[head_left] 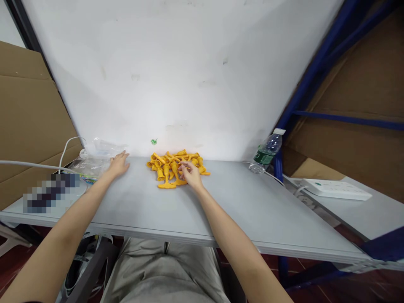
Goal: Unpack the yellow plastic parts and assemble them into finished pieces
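A heap of orange-yellow plastic pieces (pixel 166 170) lies on the grey table against the white wall panel. Several have a T-shaped handle and a flared, hollow cup end. My right hand (pixel 191 176) rests at the right part of this heap, its fingers slightly bent and apart; whether it touches a piece is hard to tell. Over on the left, my left hand (pixel 119 164) reaches beside clear plastic bags (pixel 97 158) with its fingers stretched out and nothing visible in them.
A water bottle (pixel 269 148) leans at the table's back right, by a blue metal frame (pixel 277 164). Farther right lies a white power strip (pixel 336 189) on another surface. A white cable (pixel 31 163) crosses at the left, near a cardboard sheet (pixel 28 118) and a blurred-out patch.
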Demonstrator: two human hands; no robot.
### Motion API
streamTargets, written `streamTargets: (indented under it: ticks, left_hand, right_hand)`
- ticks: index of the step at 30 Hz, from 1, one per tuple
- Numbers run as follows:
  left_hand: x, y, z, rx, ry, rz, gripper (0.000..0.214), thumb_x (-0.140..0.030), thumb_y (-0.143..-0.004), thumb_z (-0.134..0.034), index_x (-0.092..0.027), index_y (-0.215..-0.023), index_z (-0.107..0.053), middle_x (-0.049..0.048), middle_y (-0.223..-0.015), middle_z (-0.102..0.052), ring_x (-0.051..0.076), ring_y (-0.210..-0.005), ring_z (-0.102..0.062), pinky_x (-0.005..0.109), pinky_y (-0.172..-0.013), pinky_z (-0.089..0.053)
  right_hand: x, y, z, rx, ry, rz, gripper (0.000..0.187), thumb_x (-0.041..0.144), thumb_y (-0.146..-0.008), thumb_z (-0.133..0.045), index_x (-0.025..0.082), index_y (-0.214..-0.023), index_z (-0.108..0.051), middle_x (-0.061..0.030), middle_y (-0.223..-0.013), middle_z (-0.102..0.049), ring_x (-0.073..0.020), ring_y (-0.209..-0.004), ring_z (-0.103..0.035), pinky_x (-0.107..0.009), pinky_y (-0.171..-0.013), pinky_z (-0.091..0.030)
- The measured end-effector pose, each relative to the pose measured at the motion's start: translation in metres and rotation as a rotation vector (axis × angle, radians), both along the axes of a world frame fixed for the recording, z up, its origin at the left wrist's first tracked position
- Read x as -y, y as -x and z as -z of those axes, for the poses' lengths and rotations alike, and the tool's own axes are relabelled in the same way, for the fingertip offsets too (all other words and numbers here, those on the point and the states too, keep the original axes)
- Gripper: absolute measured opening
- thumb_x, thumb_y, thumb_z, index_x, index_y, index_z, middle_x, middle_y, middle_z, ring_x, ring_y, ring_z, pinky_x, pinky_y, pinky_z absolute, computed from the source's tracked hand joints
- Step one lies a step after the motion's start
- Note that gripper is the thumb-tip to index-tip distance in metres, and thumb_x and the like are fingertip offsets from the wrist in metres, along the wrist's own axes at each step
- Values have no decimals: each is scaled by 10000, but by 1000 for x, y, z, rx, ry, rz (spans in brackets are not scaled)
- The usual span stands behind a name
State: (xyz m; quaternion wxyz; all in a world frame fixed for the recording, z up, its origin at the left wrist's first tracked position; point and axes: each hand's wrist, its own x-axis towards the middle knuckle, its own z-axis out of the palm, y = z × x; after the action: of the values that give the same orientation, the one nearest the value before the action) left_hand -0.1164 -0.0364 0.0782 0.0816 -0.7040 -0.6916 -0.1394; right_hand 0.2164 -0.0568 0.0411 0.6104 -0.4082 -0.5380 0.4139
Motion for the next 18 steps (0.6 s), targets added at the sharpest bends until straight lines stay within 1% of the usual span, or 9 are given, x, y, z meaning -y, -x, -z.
streamTargets:
  ticks: [4, 6, 7, 8, 10, 12, 15, 18]
  left_hand:
    - [-4, -55, -3, 91, -29, 278, 546, -259, -886, -472, -201, -1429, -477, 126, -1527, -446, 256, -1380, -448, 480, -1124, -363]
    - [-4, -81, -4, 96, -69, 372, 530, -246, -889, -478, -232, -1419, -492, 118, -1541, -427, 261, -1372, -455, 479, -1097, -391]
    - [-3, -92, -3, 80, -79, 397, 528, -220, -882, -480, -242, -1409, -506, 116, -1548, -417, 265, -1367, -459, 484, -1088, -396]
    - [-3, -103, -3, 52, -83, 408, 524, -188, -872, -480, -255, -1390, -528, 110, -1551, -414, 271, -1362, -460, 493, -1085, -393]
    - [-3, -118, -3, -8, -87, 382, 498, -140, -867, -460, -267, -1333, -582, 111, -1533, -440, 290, -1375, -438, 528, -1079, -373]
    - [-6, -128, -4, -53, -85, 342, 452, -120, -880, -424, -253, -1259, -631, 126, -1460, -525, 303, -1372, -436, 556, -1070, -346]
    - [-13, -131, -8, -74, -74, 312, 377, -115, -884, -415, -218, -1137, -675, 149, -1248, -671, 304, -1263, -530, 553, -1050, -316]
    - [-18, -125, -15, -25, -89, 265, 288, -158, -888, -457, -205, -1064, -680, 149, -1100, -723, 296, -1128, -607, 530, -1031, -303]
  right_hand:
    - [-1, 0, 2, 34, -3, -10, 248, 387, -711, -670, 219, -893, -680, 19, -725, -674, -91, -391, -550, -236, -406, -475]
    - [-2, -1, 3, 45, -2, -9, 249, 390, -711, -668, 218, -891, -679, 20, -721, -676, -94, -392, -551, -234, -401, -469]
    - [-2, -1, 4, 51, -5, -7, 247, 388, -710, -670, 219, -889, -679, 19, -719, -678, -96, -394, -552, -235, -401, -467]
    - [-2, -1, 4, 55, -11, -6, 243, 384, -710, -672, 220, -889, -681, 18, -716, -680, -98, -397, -553, -237, -404, -469]
    - [-2, -1, 5, 64, -30, -11, 231, 374, -714, -673, 224, -888, -687, 17, -710, -684, -102, -404, -553, -242, -413, -474]
    - [-1, -2, 6, 75, -49, -18, 221, 368, -720, -668, 229, -890, -691, 16, -707, -685, -107, -410, -555, -248, -422, -481]
    - [-1, -2, 6, 87, -52, -15, 216, 367, -724, -659, 236, -892, -693, 18, -713, -683, -112, -406, -559, -256, -421, -484]
    - [-2, -2, 7, 79, -40, -13, 219, 364, -721, -662, 239, -897, -693, 18, -721, -684, -113, -412, -561, -257, -424, -488]
